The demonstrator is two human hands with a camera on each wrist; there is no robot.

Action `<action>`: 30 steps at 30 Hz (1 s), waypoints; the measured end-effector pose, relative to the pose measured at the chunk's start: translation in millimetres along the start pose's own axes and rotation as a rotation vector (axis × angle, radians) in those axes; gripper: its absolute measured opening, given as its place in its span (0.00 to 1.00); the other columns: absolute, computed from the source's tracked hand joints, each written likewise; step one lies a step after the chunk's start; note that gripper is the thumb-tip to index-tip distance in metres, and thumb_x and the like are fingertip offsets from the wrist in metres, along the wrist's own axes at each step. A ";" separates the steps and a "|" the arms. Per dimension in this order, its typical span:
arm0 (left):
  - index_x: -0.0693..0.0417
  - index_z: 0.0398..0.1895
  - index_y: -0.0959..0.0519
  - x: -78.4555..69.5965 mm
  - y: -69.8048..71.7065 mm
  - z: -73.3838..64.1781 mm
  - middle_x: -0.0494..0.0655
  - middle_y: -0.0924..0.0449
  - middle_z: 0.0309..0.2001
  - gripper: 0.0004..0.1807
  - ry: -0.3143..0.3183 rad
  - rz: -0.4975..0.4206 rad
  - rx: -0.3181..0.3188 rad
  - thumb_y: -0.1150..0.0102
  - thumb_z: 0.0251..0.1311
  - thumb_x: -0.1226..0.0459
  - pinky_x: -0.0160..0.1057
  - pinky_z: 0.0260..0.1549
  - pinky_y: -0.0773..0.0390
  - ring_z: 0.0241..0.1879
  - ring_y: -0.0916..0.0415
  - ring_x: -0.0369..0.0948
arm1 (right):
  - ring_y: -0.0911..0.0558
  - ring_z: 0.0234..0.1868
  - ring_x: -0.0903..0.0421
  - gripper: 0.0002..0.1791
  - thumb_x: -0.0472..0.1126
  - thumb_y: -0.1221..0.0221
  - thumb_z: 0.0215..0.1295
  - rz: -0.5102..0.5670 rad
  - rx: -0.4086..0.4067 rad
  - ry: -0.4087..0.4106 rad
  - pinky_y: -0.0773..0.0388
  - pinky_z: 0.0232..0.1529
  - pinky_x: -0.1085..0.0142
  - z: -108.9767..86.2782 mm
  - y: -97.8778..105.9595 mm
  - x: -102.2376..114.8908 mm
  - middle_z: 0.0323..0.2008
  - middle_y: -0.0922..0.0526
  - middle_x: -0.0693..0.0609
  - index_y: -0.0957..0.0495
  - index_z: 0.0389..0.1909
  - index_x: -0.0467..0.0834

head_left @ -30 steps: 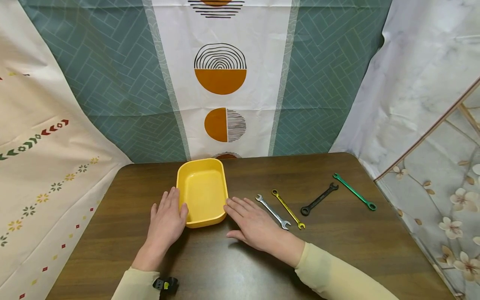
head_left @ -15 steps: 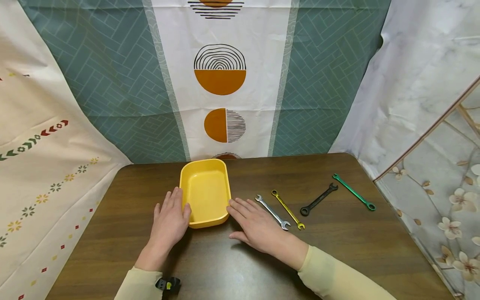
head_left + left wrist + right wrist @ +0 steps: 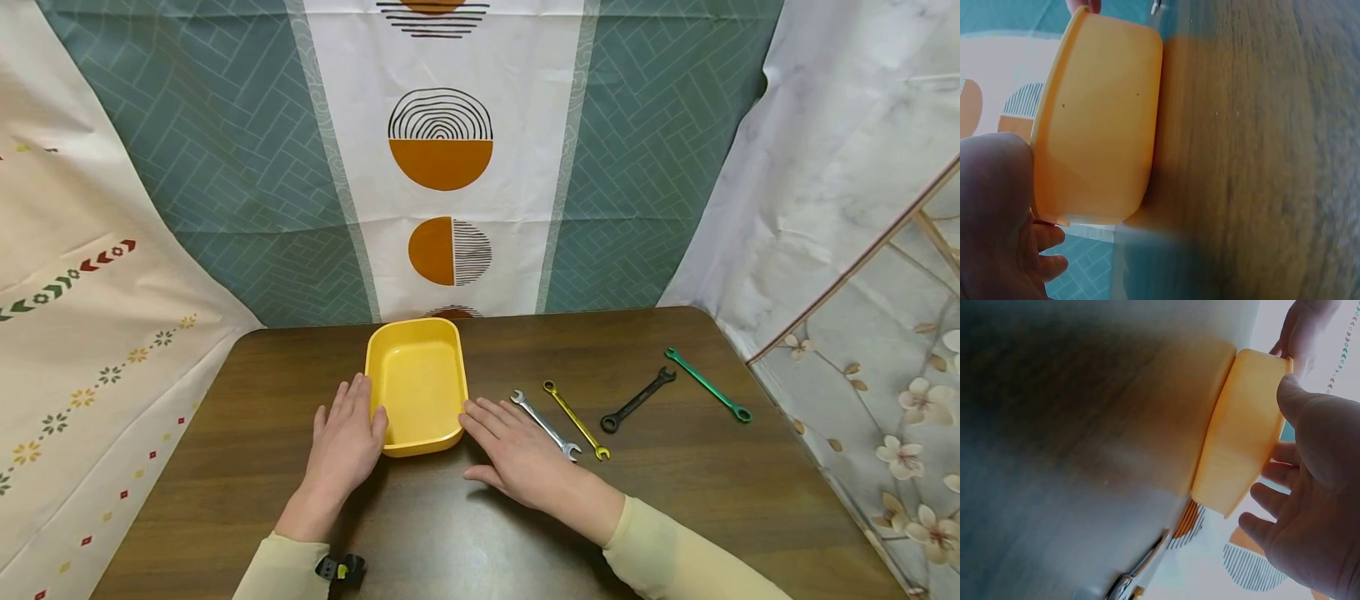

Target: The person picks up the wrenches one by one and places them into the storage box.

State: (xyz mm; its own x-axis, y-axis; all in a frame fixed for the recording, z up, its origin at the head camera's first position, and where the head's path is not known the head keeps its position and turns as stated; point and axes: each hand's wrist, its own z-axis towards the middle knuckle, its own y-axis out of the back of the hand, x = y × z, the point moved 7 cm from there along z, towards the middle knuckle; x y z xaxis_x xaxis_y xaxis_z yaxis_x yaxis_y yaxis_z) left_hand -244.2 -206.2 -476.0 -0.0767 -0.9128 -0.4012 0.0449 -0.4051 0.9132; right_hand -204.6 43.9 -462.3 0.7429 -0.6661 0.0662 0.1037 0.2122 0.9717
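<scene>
One yellow tray, smooth inside showing, left hand and right hand alongside, each grip straight-fingered

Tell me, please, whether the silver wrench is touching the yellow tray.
Apart: the head view shows bare tabletop between the yellow tray and the silver wrench.

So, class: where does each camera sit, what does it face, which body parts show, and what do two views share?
Head: worn on the head, facing forward and down at yellow tray, wrenches and cloth; left hand, right hand and sleeves show.
Left wrist: worn there, facing the tray's outer wall; left hand large, part of the right above.
Right wrist: worn there, facing the tray's outer wall; right hand large, part of the left above.
Shared: the wrist views both show tray and hands.
</scene>
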 end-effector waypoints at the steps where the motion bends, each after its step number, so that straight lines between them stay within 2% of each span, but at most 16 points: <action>1: 0.66 0.88 0.47 -0.6 0.1 0.2 0.64 0.51 0.88 0.37 -0.002 0.002 -0.001 0.58 0.88 0.53 0.77 0.78 0.56 0.87 0.55 0.64 | 0.34 0.83 0.43 0.42 0.63 0.36 0.79 -0.002 -0.004 0.001 0.36 0.81 0.45 -0.5 0.4 -0.2 0.82 0.31 0.43 0.31 0.83 0.41; 5: 0.66 0.88 0.47 -2.1 -1.0 0.8 0.64 0.50 0.88 0.37 -0.006 0.007 -0.005 0.58 0.88 0.53 0.77 0.78 0.56 0.86 0.55 0.64 | 0.32 0.82 0.43 0.42 0.62 0.35 0.78 -0.010 -0.026 0.012 0.35 0.80 0.45 -2.7 3.3 0.0 0.81 0.30 0.43 0.30 0.82 0.40; 22: 0.66 0.88 0.47 -9.2 -5.9 3.7 0.63 0.49 0.88 0.37 -0.028 0.003 -0.002 0.57 0.88 0.53 0.77 0.78 0.54 0.87 0.55 0.63 | 0.34 0.83 0.42 0.43 0.61 0.36 0.79 0.029 -0.009 -0.016 0.38 0.82 0.44 -12.3 2.9 -3.9 0.83 0.32 0.43 0.32 0.83 0.40; 30: 0.65 0.89 0.48 -14.2 -8.2 4.9 0.63 0.49 0.88 0.37 -0.031 0.004 0.007 0.57 0.87 0.53 0.76 0.78 0.54 0.87 0.55 0.63 | 0.33 0.83 0.41 0.42 0.61 0.35 0.79 0.026 -0.029 -0.017 0.37 0.81 0.45 -17.3 4.3 -5.1 0.82 0.31 0.42 0.31 0.82 0.40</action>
State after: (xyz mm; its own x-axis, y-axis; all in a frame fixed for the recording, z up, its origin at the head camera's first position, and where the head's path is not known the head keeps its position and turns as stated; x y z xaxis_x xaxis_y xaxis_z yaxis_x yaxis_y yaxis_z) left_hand -248.3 -189.6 -477.4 -0.1076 -0.9121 -0.3955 0.0382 -0.4014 0.9151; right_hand -196.5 60.5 -462.4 0.7345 -0.6719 0.0955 0.1036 0.2501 0.9627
